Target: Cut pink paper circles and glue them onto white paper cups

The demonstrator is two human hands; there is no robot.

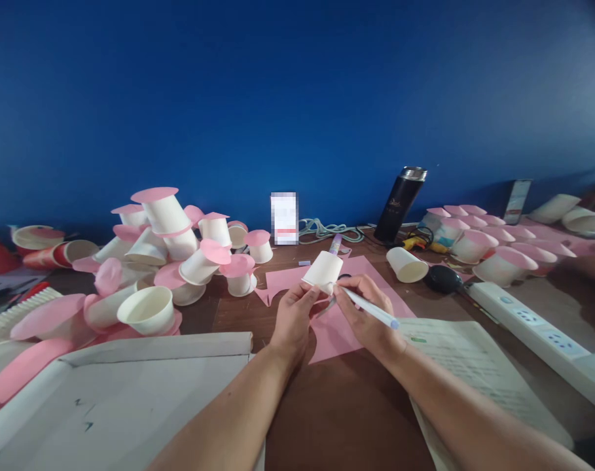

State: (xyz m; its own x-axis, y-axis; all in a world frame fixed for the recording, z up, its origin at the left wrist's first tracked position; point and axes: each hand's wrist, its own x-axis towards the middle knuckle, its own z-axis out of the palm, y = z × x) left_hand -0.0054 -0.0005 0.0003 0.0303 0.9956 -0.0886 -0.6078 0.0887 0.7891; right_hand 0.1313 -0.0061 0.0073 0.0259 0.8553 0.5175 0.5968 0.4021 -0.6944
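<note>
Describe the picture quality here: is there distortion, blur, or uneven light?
Head view: wide-angle bending curves the table edge and stretches both forearms. The blue wall is brighter at the upper right and darker at the left. The white cup in the left hand and the pen in the right hand look soft. A small card is pixelated.

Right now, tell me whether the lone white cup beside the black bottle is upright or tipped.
Tipped. The white cup lies on its side on the table, with its open mouth facing left.
</note>
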